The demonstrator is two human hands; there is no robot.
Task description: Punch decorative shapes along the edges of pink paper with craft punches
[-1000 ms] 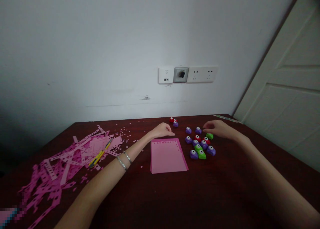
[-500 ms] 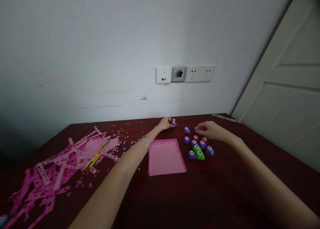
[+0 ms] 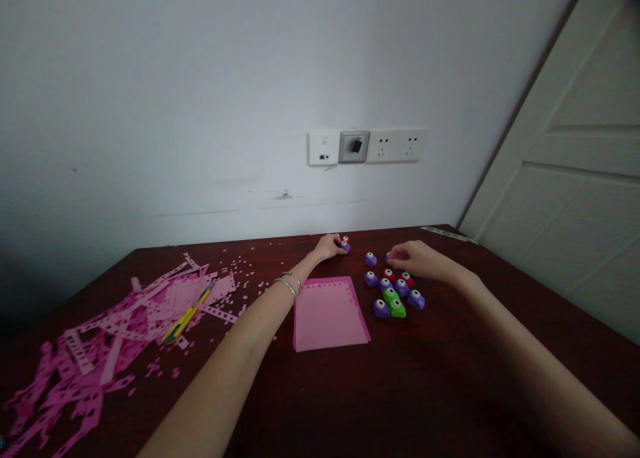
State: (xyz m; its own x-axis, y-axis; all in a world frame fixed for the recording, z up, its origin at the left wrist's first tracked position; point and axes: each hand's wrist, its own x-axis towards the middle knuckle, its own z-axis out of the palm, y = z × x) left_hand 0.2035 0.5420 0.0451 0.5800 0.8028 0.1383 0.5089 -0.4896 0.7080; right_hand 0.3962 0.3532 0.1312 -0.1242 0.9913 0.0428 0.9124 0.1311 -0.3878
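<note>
My left hand (image 3: pixel 329 247), with bracelets on its wrist, is at the back of the table. Its fingers are closed around the side of a purple craft punch (image 3: pixel 345 247), with red punches (image 3: pixel 345 239) just behind it. My right hand (image 3: pixel 411 258) pinches another purple punch at the back of the group on the right; the fingers hide most of that one. In front of it stand several purple, red and green punches (image 3: pixel 397 308) with white round buttons. Left of them lies a stack of pink paper (image 3: pixel 330 318), its top sheet punched along the upper edge.
A heap of punched pink paper strips (image 3: pixel 120 331) covers the left side, with small cut-out bits around it. A yellow box cutter (image 3: pixel 187 315) lies on the heap. At the back right lies a flat strip (image 3: pixel 447 234). The wall with sockets (image 3: pixel 395 145) borders the table.
The whole view has shifted slightly to the left. Both hands stay at the same punches, and nothing on the table has visibly moved.
</note>
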